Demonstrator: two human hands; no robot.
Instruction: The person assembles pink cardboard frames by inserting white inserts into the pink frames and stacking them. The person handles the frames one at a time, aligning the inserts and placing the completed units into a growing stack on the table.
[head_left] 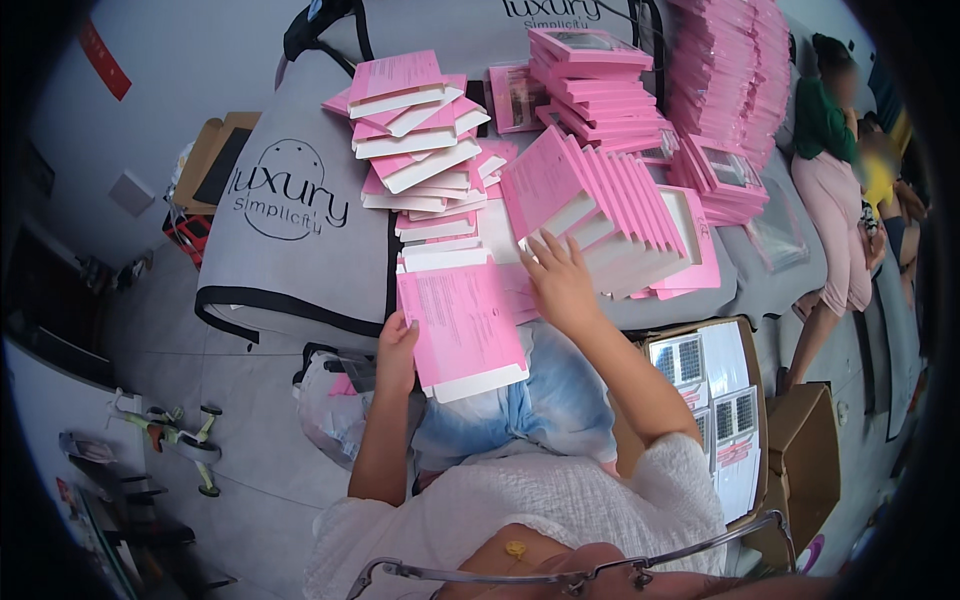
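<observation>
My left hand is closed on the left edge of a pink cardboard box, held above my lap. Its white end flaps stand out at the top and bottom. My right hand has its fingers spread, the tips against the lower front corner of a row of pink boxes leaning on each other. Whether it grips one of them I cannot tell. Left of that row, more pink boxes with open white flaps lie in an uneven pile.
Beyond the row stand a stack of pink boxes with clear windows and a tall plastic-wrapped pile. An open carton of white cards with dark grids stands at my right. Two people are at the far right; a small bike stands left.
</observation>
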